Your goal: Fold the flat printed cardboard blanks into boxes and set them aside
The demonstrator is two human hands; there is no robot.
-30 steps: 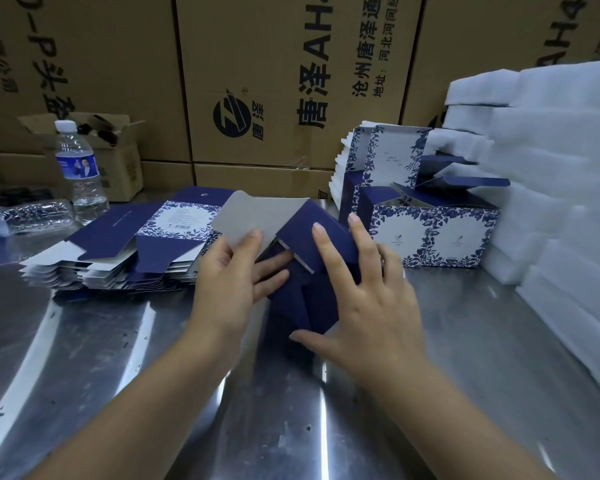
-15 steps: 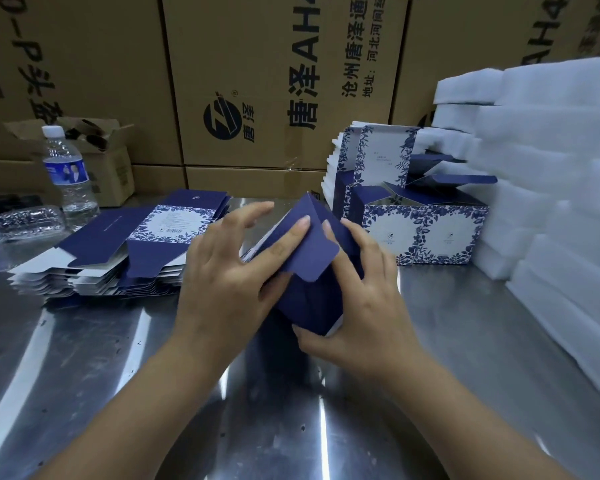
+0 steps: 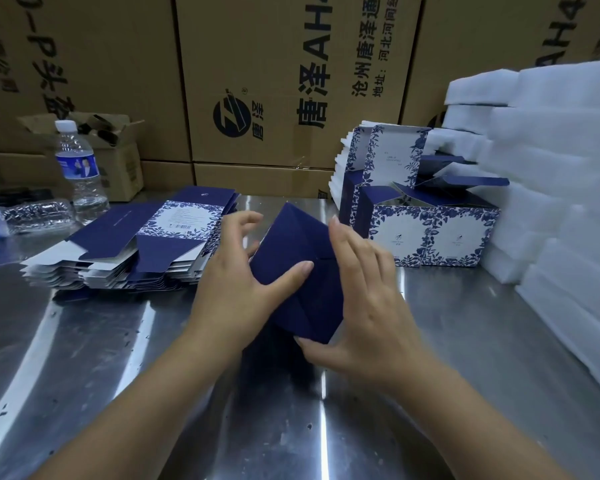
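Head: steel table, cartons behind; left hand presses, right hand holds box.

We have bare steel table open on the near side of the half-folded box, while the stack of flat blanks blocks its left, folded boxes and white foam slabs block its right, and brown cartons wall off the far side.
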